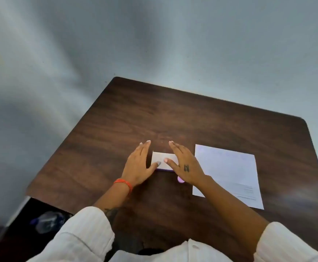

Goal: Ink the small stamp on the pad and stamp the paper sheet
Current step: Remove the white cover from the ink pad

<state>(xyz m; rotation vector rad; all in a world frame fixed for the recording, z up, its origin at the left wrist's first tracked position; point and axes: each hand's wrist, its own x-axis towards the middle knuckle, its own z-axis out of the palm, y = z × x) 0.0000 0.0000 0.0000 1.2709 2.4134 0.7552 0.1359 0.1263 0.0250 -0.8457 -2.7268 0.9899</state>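
Note:
A small flat ink pad [162, 157], with a white lid and a purple base, lies shut in the middle of the dark wooden table [173, 114]. My left hand [138, 165] lies flat at its left side, thumb touching its near left corner. At the pad's right side is my right hand [185, 165], fingers spread, thumb resting on the lid. A small purple stamp [180, 179] peeks out from under my right wrist, mostly hidden. A white paper sheet [228, 173] lies on the table to the right, with faint printed lines near its lower edge.
A plastic bottle [48, 221] lies in a dark space below the table's near left corner. A grey wall rises behind the table. My white sleeves fill the bottom of the view.

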